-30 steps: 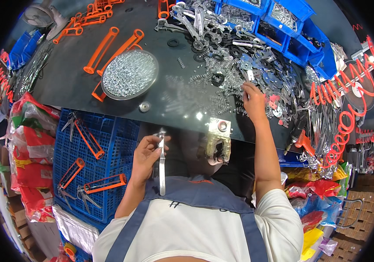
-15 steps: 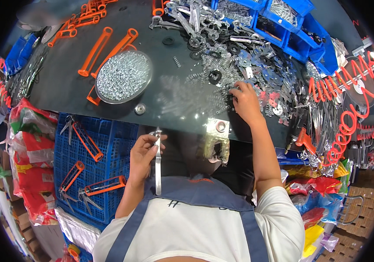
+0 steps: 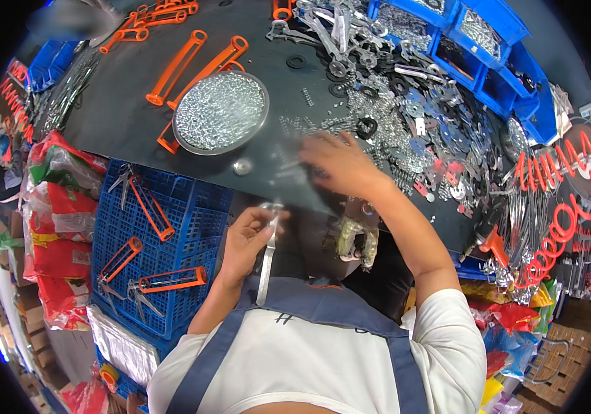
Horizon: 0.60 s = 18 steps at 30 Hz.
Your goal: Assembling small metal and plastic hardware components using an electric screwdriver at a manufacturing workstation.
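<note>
My left hand (image 3: 248, 239) pinches the upper end of a long, flat silvery metal strip (image 3: 266, 269) near the table's front edge; the strip hangs down toward my apron. My right hand (image 3: 340, 164) is over the table, at the near side of the spread of small springs (image 3: 378, 114). Its fingers are smeared by motion, so whether they hold anything cannot be made out. Just below that wrist, at the table edge, sits a metal fixture (image 3: 356, 238) with a worn yellowish wrapping. A small round metal piece (image 3: 242, 166) lies between the hands and a bowl of small shiny parts (image 3: 221, 114).
Orange frames (image 3: 177, 67) lie at the far left. Metal levers and plates (image 3: 440, 127) heap up at right, before blue bins (image 3: 478, 41). A blue crate (image 3: 171, 207) with finished-looking orange-framed guns stands left. An orange-handled tool (image 3: 494, 246) and red coiled hoses (image 3: 551, 234) are at right.
My right hand has come left and nearer, away from the springs and small parts heap. My left hand still holds the strip, its top now leaning slightly right. The whole view has shifted a little.
</note>
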{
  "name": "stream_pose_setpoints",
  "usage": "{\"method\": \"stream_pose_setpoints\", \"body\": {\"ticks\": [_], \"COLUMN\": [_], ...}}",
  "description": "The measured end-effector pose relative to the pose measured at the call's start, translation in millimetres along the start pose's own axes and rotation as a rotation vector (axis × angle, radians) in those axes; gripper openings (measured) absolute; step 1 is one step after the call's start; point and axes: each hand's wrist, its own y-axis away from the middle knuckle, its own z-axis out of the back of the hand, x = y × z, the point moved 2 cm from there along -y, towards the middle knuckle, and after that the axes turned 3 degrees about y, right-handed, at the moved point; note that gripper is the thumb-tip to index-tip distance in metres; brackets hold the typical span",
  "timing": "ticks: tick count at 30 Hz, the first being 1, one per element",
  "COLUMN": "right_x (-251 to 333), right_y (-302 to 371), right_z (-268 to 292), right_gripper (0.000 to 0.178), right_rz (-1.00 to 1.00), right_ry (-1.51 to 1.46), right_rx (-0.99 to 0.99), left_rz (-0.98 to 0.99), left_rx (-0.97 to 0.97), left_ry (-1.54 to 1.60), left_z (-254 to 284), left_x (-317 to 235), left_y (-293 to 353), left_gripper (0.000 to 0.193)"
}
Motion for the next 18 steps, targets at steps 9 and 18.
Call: {"method": "stream_pose_setpoints", "body": {"ticks": [9, 18], "right_x": [-37.8, -56.1], "right_y": [18.7, -78.5], "right_z": [25.4, -10.4], "right_gripper": [0.050, 0.012], "right_rz": [-0.184, -0.447], "right_ry": [0.008, 0.016], "right_rx": [0.004, -0.257], "left_rz": [-0.053, -0.171], "left_rx": [-0.021, -0.095], "left_ry": [0.130, 0.195], "left_z": [-2.9, -36.6], "left_x": [-7.6, -16.8], "left_y": [-20.2, -44.0], "left_gripper": [0.026, 0.026]}}
